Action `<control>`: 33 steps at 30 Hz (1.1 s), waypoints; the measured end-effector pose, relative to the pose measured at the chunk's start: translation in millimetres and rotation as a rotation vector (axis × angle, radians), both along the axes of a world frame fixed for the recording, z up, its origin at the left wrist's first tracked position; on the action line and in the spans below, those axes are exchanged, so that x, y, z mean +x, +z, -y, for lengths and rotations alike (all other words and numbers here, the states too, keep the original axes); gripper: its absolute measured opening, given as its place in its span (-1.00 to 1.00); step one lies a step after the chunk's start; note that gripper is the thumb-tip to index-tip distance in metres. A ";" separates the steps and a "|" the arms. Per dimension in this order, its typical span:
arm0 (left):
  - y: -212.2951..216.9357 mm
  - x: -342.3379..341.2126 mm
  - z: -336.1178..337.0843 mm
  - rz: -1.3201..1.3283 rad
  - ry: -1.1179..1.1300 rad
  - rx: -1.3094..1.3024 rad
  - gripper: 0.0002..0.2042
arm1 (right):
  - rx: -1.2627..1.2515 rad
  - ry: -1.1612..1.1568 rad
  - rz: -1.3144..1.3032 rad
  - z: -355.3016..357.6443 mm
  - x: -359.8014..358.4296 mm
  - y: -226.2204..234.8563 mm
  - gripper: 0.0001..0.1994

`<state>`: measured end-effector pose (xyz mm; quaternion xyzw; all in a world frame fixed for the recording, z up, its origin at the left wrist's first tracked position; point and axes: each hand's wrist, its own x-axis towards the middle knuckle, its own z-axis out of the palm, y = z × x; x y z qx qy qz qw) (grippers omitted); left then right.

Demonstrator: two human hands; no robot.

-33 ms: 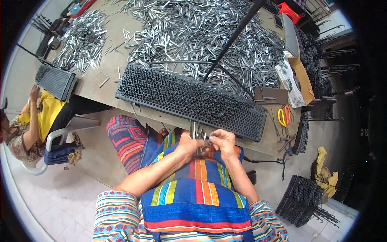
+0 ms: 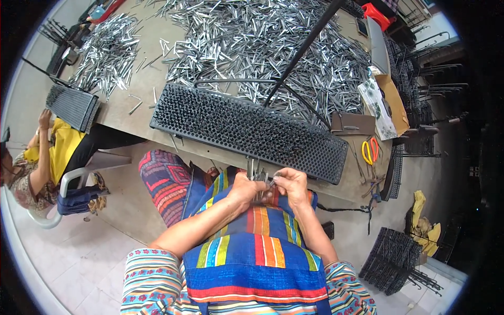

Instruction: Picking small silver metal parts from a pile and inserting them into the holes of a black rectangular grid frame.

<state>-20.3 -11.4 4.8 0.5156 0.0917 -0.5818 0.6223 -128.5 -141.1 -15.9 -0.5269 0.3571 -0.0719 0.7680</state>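
Note:
My left hand is closed round a small bundle of thin metal rods, their ends sticking up past the fingers. Beside it, my right hand pinches at the bundle's right side, and a small metal rod seems to sit between thumb and fingers, though its far end is hard to see. Just beyond both hands lies a long black perforated rack, tilted toward me. Dark tips fill most of its holes; bare holes show along its near edge and lower right.
A big heap of metal rods covers the table behind the rack; a smaller pile is at left. Orange-handled scissors, a brown case and a cardboard box lie at right. A co-worker sits at far left by another rack.

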 end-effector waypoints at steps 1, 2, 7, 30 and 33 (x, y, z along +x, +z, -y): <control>0.1 -0.1 0.4 0.001 -0.002 0.000 -0.90 | 0.017 -0.041 0.024 0.8 1.2 1.4 -0.96; 1.8 0.0 1.4 0.004 -0.006 -0.003 -0.91 | 0.016 -0.042 0.024 2.0 1.6 2.5 -0.96; 2.5 -1.8 3.6 0.031 -0.012 -0.019 -0.92 | 0.030 -0.002 0.020 4.6 0.6 2.1 -0.93; -4.8 -5.1 1.9 0.012 -0.018 0.075 -0.94 | -0.986 -0.253 0.119 30.7 13.0 13.4 -0.89; -9.7 -3.6 -2.0 -0.020 0.003 0.060 -0.92 | -1.007 -0.234 0.127 27.7 12.0 15.4 -0.87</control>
